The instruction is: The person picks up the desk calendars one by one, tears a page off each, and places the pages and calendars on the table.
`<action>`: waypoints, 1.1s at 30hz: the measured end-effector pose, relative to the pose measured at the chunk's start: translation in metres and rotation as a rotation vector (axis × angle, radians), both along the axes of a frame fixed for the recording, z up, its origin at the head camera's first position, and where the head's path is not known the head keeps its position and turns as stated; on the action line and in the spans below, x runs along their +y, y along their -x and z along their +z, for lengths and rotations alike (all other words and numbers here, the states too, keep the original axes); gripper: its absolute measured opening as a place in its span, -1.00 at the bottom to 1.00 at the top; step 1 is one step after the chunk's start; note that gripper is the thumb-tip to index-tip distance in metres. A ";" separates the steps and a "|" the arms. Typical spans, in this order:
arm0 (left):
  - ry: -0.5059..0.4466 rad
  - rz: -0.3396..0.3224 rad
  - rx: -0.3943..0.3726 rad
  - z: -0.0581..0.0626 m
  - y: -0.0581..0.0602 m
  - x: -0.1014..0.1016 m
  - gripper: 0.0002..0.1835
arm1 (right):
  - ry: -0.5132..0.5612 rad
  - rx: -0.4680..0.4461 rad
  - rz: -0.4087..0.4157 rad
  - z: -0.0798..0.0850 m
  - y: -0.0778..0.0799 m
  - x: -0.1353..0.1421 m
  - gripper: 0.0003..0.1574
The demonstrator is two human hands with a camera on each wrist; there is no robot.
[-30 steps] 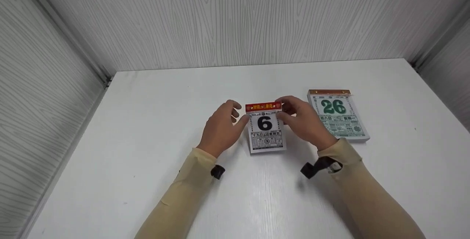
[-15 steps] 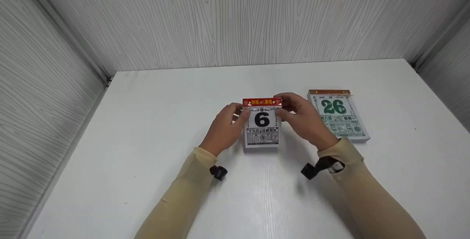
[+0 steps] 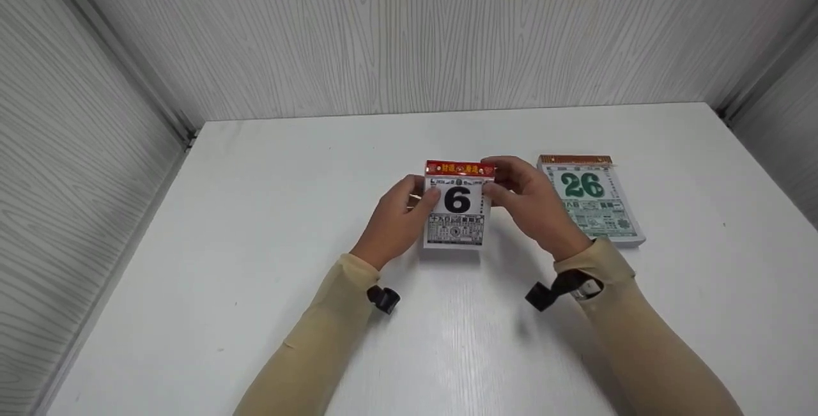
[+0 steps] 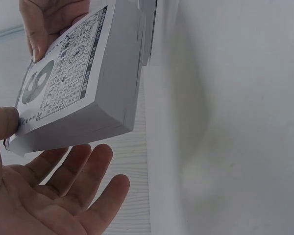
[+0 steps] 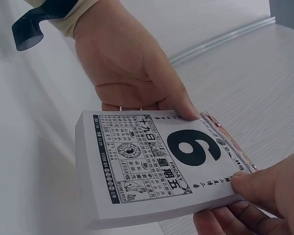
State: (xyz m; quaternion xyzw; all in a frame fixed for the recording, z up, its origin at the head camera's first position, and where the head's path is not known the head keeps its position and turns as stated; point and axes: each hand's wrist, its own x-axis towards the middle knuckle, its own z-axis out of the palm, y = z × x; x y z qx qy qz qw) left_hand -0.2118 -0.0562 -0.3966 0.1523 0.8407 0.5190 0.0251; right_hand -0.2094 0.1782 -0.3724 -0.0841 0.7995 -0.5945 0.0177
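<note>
A thick tear-off calendar (image 3: 455,231) with a red header and a black 6 is lifted off the white table, tilted so its front faces up toward me. My left hand (image 3: 397,221) pinches its left edge, thumb on the front page and fingers behind. On the opposite edge, my right hand (image 3: 527,202) pinches near the header, also thumb in front. Both wrist views show the calendar's thick page block (image 4: 115,73) between the hands. The left fingers (image 4: 83,171) are spread beneath the calendar there, and the right thumb (image 5: 250,185) presses beside the 6.
A second tear-off calendar (image 3: 594,202) with a brown header and a green 26 lies to the right, close to my right hand. Wood-grain panels (image 3: 409,39) enclose the white table (image 3: 255,262) at the back and sides. A small black wrist device (image 3: 385,300) hangs at each cuff.
The calendar with the 6 has risen slightly and moved away from me. My left hand has closed in from beside it and now pinches its left edge; the right hand keeps its grip.
</note>
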 end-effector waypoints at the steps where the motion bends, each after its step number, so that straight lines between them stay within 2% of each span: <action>1: -0.002 0.001 0.002 0.000 0.000 0.000 -0.50 | 0.003 0.002 0.003 0.000 0.000 0.000 -0.50; 11: -0.053 0.017 0.011 0.001 -0.001 0.000 -0.59 | -0.029 -0.007 -0.010 0.000 -0.001 -0.001 -0.50; 18: -0.206 -0.002 -0.020 0.006 -0.005 0.002 -0.67 | 0.029 0.007 -0.014 0.002 0.000 -0.002 -0.43; 21: -0.253 0.002 -0.026 0.011 -0.006 0.003 -0.68 | 0.045 -0.024 -0.022 0.003 -0.001 -0.004 -0.44; 28: -0.336 0.021 -0.065 0.022 -0.003 0.008 -0.65 | 0.047 -0.079 0.008 0.005 -0.002 -0.004 -0.51; 33: -0.387 -0.022 -0.151 0.024 0.000 0.003 -0.59 | 0.089 -0.077 0.001 0.006 -0.001 -0.003 -0.55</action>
